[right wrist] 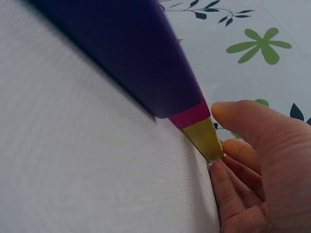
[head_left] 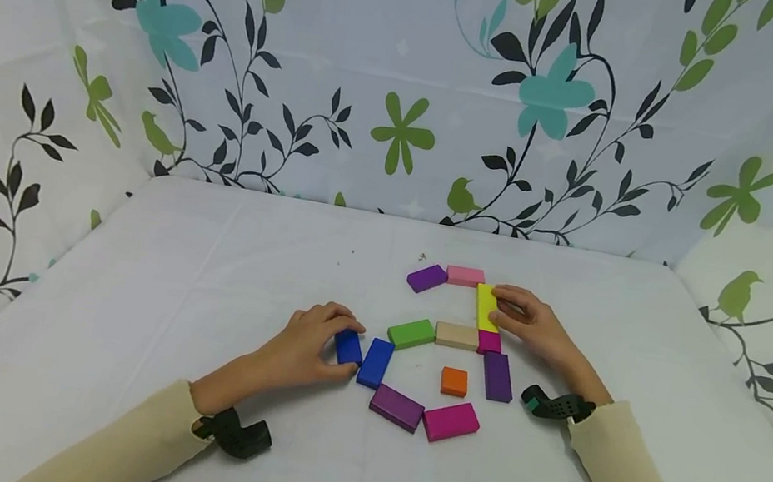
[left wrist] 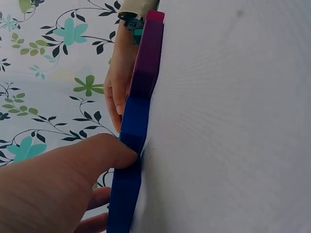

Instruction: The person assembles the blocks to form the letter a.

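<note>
In the head view, my left hand [head_left: 311,347] pinches a blue block [head_left: 347,348] between the thumb at its near end and the fingers at its far end. A second blue block [head_left: 376,362] lies just right of it, close beside. My right hand [head_left: 531,321] rests at the right side of a yellow block [head_left: 486,306], relaxed fingers and thumb along its edge. Below the yellow block sits a small magenta block [head_left: 489,342]. From the right wrist view, the fingertips meet the yellow block [right wrist: 205,138] beyond a purple block [right wrist: 141,53].
Green [head_left: 411,334] and beige [head_left: 457,336] blocks run between the hands. Purple [head_left: 427,278] and pink [head_left: 465,276] blocks lie farther back. An orange block [head_left: 453,381] sits inside the outline; purple [head_left: 396,408] and magenta [head_left: 451,422] blocks lie nearest. A patterned curtain [head_left: 358,34] hangs behind.
</note>
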Demonstrator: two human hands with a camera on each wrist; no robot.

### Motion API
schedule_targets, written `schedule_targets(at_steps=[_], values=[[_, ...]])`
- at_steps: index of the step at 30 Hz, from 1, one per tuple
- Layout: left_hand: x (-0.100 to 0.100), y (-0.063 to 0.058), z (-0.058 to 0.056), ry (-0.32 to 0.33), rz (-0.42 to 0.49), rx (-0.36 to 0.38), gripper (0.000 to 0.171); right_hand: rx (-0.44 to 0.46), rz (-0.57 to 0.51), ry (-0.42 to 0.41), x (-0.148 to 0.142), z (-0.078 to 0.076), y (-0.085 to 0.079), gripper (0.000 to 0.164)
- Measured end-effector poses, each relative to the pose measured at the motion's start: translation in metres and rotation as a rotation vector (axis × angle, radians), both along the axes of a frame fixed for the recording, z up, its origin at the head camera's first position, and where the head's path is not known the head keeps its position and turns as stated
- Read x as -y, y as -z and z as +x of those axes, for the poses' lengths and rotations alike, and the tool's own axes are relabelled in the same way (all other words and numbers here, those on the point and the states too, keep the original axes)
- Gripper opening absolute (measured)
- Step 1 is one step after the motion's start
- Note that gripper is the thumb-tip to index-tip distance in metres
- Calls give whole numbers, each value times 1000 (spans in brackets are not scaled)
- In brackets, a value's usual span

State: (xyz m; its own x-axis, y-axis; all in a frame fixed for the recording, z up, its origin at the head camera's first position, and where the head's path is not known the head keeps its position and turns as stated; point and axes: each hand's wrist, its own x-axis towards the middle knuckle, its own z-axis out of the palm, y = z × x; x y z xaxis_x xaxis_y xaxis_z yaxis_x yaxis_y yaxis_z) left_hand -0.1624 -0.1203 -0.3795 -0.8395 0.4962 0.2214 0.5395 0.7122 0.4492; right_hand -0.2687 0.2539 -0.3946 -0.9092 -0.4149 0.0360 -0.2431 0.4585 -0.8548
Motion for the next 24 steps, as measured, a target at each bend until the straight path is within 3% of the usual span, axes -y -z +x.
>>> schedule_targets(at_steps=[24], values=[[-3, -8, 3, -35, 22, -72, 49, -5, 11, 5, 1, 1, -1, 55]])
